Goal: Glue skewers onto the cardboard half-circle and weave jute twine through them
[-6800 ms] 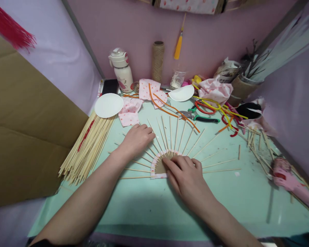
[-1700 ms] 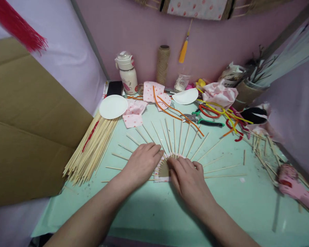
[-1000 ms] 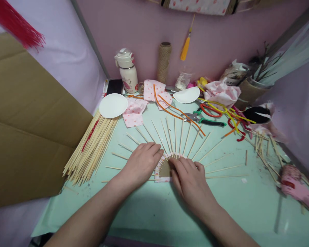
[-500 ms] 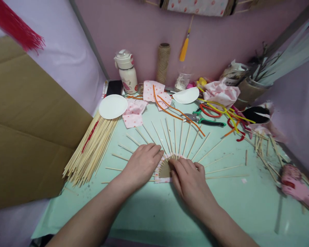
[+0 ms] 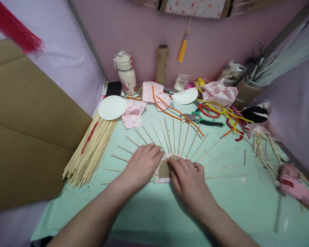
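Here, in the head view, a half-round cardboard base with a dotted cloth border lies flat on the pale green table, its straight edge on the near side. From its curved side many thin sticks spread out like rays. The left hand rests palm down over the left part of the base, its fingers bent above the sticks there; whether it grasps one of them, I cannot tell. The right hand covers the right part of the base with curled fingers, their tips hidden in part, so I cannot tell if it pinches something.

To the left of the base lies a thick stick bundle, with a white disc over its far end. Beyond the base I see dotted cloth pieces, two orange strips and pliers; farther behind it stand a white bottle and a cone of twine. Well apart, to the right of the base, a pink tool lies beside loose short sticks.
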The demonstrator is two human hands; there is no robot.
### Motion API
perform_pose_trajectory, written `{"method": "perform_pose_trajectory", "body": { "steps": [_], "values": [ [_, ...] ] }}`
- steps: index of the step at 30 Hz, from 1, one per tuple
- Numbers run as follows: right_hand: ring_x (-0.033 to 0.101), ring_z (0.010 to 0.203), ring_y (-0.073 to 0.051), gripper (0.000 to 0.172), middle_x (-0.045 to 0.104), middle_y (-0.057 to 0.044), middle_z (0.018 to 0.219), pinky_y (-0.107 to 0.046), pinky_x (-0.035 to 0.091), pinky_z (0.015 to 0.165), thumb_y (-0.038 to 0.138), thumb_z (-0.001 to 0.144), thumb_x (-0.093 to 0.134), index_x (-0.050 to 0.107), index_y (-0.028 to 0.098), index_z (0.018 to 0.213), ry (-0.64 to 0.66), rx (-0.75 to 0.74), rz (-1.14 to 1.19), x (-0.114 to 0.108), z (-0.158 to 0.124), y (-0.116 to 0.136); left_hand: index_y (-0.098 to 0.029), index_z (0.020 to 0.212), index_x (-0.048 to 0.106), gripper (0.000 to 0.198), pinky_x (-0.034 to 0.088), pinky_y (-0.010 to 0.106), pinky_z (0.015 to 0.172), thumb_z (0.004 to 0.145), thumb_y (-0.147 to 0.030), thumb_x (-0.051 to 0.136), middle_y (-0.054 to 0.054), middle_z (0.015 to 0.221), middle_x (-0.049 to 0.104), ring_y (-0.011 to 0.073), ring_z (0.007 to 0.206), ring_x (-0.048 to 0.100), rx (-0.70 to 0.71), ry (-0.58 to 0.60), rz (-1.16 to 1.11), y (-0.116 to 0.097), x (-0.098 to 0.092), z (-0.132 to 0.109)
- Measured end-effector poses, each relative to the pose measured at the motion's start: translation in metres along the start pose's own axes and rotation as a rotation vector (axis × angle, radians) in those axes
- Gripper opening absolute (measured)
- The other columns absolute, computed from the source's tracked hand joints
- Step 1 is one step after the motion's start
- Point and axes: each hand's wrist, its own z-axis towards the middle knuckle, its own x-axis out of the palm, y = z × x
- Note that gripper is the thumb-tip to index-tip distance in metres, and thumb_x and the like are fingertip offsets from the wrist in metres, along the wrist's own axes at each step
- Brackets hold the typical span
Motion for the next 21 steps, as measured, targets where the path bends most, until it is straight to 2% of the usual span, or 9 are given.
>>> {"method": "perform_pose_trajectory", "body": {
  "steps": [21],
  "values": [
    [0.055,0.091,-0.02,0.026,0.062,-0.006,0.097,-0.035,0.028,0.08,0.02,0.092,0.048,0.06,0.024,0.115,0.06,-0.016,-0.05,-0.0021,0.0007,-0.0009,-0.017,0.102,0.065,0.02,0.042,0.039,0.087,0.094,-0.027,0.049,0.007,0.109,0.064,0.0233,0.105,0.052,0.024,-0.068,-0.024,0.0031,-0.001,-0.0006]
  ]
}}
